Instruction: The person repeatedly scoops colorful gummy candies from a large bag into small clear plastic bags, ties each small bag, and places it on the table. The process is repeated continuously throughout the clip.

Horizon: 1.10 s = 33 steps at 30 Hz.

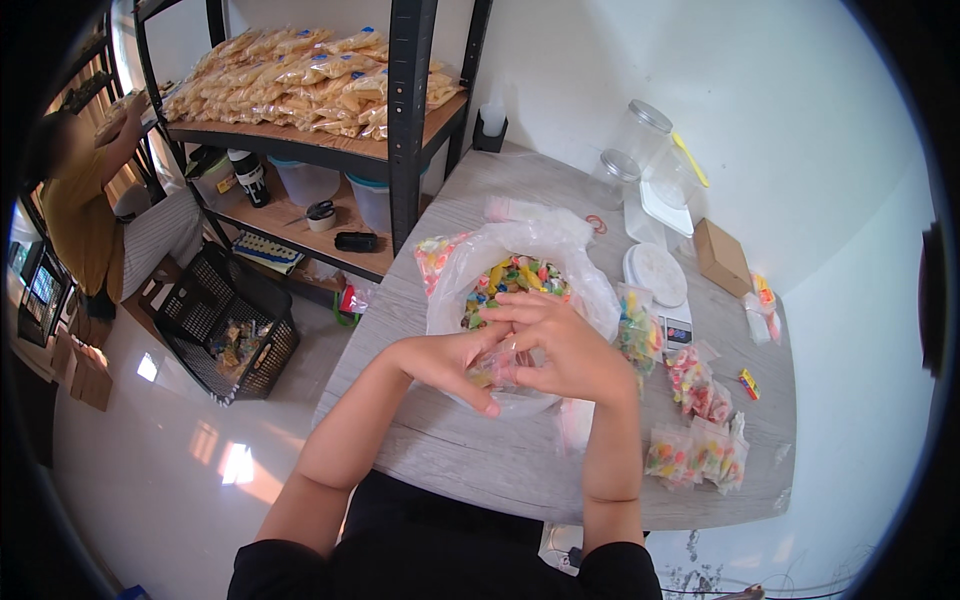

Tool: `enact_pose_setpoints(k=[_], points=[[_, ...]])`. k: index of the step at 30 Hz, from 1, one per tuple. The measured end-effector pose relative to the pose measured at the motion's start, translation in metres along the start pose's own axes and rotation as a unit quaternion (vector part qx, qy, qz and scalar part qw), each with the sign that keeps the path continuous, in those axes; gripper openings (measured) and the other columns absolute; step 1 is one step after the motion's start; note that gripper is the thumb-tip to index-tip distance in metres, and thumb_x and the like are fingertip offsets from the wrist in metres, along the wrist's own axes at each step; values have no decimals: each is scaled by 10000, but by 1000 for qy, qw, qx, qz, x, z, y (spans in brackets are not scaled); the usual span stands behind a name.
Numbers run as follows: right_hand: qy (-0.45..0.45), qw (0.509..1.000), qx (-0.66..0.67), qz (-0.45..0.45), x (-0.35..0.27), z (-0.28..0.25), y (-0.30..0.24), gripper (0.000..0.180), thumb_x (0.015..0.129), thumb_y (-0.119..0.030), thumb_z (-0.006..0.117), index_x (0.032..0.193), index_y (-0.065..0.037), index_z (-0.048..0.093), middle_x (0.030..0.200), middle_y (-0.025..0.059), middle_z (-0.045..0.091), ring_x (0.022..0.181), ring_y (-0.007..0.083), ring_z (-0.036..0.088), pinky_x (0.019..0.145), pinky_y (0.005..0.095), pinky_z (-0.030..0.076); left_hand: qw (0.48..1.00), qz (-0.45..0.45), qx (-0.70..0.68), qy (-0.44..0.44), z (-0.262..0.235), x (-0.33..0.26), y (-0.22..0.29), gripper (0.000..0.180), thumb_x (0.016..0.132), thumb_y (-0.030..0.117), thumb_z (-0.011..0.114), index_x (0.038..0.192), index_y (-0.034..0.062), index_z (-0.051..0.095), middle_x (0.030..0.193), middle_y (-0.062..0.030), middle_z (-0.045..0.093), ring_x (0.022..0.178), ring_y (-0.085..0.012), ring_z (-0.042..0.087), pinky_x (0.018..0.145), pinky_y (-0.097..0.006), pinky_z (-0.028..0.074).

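Observation:
A large clear plastic bag (590, 270) stands wide open on the grey wooden table, its edge rolled outward. Colourful gummy candies (515, 272) fill it. Over its near side, my left hand (448, 362) and my right hand (575, 350) meet with fingers bent around a small clear plastic bag (503, 360). My fingers partly hide this small bag, and its contents are hard to make out. To the right of the large bag lies a candy-filled packet (637, 330), beside a digital scale (678, 331) bearing a round white container (655, 274).
More candy packets (695, 385) lie at the table's right, with others (690, 455) nearer me. Clear jars (640, 130) and a cardboard box (720, 257) stand along the wall. Left are a loaded shelf (290, 138), a black crate (265, 360) and a person in yellow (85, 220).

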State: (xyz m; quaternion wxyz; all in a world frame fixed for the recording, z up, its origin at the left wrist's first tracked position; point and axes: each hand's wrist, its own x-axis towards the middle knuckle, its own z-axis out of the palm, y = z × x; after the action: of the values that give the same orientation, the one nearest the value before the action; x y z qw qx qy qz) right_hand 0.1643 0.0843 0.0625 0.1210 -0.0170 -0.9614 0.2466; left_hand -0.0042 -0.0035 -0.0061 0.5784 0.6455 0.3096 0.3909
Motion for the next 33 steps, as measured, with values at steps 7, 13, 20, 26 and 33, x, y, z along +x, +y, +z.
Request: enact_pose_setpoints(k=[7,13,20,26,33], points=[[19,999,-28,31,-3,-2,-4,93,687,-151,693,755,-88,698,1255,118,546,1260,289,402,1070,468,246,999,-16,-23,18,2,-4,9,1027,620,241,834,1377,-23,192,1346,-135,329,1216,-198,361,1000,-307,319],[62,997,31,17,-5,-15,0,132,718,-61,681,849,-62,689,1209,104,587,1265,300,413,1030,428,330,999,-6,-43,-23,-2,-4,8,619,814,302,673,1282,7,396,1166,-97,488,1078,-163,458,932,-304,378],[206,966,70,142,-17,-34,14,91,772,-32,640,847,13,617,943,116,668,912,236,629,815,325,475,985,71,-157,10,-14,-11,11,625,922,576,319,1213,41,460,891,-14,488,726,-116,415,663,-264,362],[179,935,-67,298,-5,-9,38,96,737,0,624,832,-4,638,827,112,647,794,250,626,731,332,481,938,197,-149,242,-14,-4,9,633,925,589,279,1206,50,455,874,-10,463,740,-121,419,702,-261,349],[128,931,-261,220,6,31,61,146,656,-26,634,775,-90,691,827,93,572,857,290,566,747,383,461,903,250,-256,236,-16,-3,10,692,906,646,221,1185,54,448,888,-15,467,761,-123,421,685,-264,359]])
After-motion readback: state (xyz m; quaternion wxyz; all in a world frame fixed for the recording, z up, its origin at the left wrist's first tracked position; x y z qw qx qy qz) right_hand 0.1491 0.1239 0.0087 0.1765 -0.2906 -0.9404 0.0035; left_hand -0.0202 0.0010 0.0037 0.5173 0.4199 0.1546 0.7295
